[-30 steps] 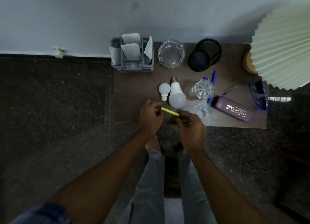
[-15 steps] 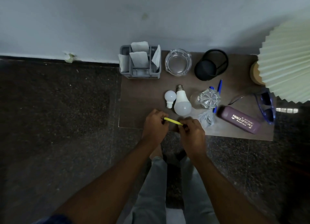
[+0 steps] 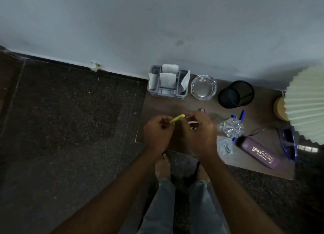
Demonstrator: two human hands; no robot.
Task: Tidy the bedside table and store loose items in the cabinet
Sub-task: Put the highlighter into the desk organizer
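Both my hands are raised over the front left part of the brown bedside table (image 3: 157, 109). My left hand (image 3: 157, 133) grips a short yellow pen (image 3: 177, 118) by its near end. My right hand (image 3: 199, 133) has its fingers curled, and their tips meet the pen's far end. My hands hide the two white bulbs; only one bulb's metal base (image 3: 201, 109) shows past my right hand. No cabinet is in view.
Along the wall stand a grey organiser with papers (image 3: 166, 86), a glass ashtray (image 3: 203, 87) and a black mesh cup (image 3: 235, 94). Right of my hands lie a crumpled clear object (image 3: 231, 126), blue pens (image 3: 242, 114), a purple glasses case (image 3: 257, 151), blue sunglasses (image 3: 287, 144) and a pleated lamp shade (image 3: 306, 102).
Both hands have lifted the yellow pen up and away from the table's front edge, so that they now cover the bulbs. The pen has tilted up toward the right.
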